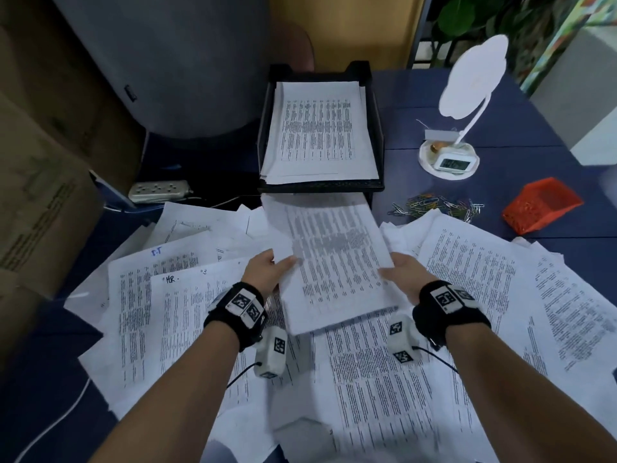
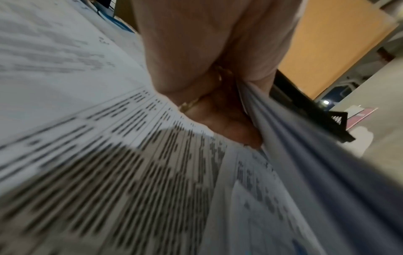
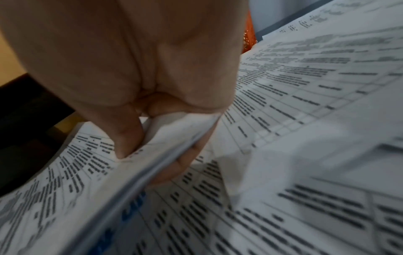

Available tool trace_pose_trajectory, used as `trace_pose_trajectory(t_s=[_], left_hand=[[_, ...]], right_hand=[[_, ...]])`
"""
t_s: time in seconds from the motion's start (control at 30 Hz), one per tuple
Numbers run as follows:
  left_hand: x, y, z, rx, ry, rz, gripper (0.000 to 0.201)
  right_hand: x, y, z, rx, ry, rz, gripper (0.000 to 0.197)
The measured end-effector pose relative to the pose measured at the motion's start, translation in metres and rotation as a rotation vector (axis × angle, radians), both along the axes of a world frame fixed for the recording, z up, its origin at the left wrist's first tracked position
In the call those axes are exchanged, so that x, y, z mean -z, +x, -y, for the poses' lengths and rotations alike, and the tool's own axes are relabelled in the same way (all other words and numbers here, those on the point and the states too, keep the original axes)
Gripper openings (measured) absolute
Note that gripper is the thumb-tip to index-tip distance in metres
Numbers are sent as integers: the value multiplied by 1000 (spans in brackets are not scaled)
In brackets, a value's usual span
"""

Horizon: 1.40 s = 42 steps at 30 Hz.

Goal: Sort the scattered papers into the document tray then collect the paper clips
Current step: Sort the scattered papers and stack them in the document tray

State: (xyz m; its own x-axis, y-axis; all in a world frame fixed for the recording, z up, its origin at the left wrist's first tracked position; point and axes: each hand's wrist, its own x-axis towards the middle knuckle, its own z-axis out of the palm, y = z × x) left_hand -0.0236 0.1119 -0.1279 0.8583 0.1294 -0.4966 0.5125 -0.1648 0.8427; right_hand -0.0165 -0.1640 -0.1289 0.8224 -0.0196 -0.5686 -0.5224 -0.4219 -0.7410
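I hold a thin stack of printed sheets (image 1: 337, 262) above the littered desk, just in front of the black document tray (image 1: 263, 128). My left hand (image 1: 267, 270) grips its left edge and my right hand (image 1: 399, 274) grips its right edge, thumbs on top. The right wrist view shows the thumb (image 3: 126, 138) pressed on the stack (image 3: 170, 145) with fingers underneath. In the left wrist view the stack's edge (image 2: 294, 146) runs from my palm (image 2: 218, 120). The tray holds printed sheets (image 1: 320, 132). Scattered papers (image 1: 167, 312) cover the blue desk. Colourful paper clips (image 1: 437, 207) lie in a pile at right.
An orange mesh basket (image 1: 541, 203) sits right of the clips. A white desk lamp with a small clock (image 1: 450, 158) stands behind them. A power strip (image 1: 158, 190) lies left of the tray. Cardboard boxes (image 1: 43, 182) line the left side.
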Motion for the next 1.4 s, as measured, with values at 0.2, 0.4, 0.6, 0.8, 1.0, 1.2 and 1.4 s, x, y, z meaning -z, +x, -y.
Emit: trace_pose_trajectory(t_s=[0.2,0.4,0.6,0.8,1.0,1.2,1.4], left_hand=[[-22,8,0,169,-140,-104,27],[-21,56,-2,78,-110,-102,35],[-13,106,7,-86,-115,-70,53],[6,147,11,-110,57,-19,18],[6,152,10,-3,541,-58,15],[8,129,7,73,695,86,43],[6,71,27,224,652,149,32]], right_hand=[[-12,50,-14,97,-18,91,40],[-27,88,-35,193,24,176,43],[-27,102,-43,270,195,48,27],[-7,129,-43,393,129,204,8],[-2,131,-39,361,23,191,23],[-4,101,-23,263,-136,224,18],[-5,46,0,197,-397,257,25]])
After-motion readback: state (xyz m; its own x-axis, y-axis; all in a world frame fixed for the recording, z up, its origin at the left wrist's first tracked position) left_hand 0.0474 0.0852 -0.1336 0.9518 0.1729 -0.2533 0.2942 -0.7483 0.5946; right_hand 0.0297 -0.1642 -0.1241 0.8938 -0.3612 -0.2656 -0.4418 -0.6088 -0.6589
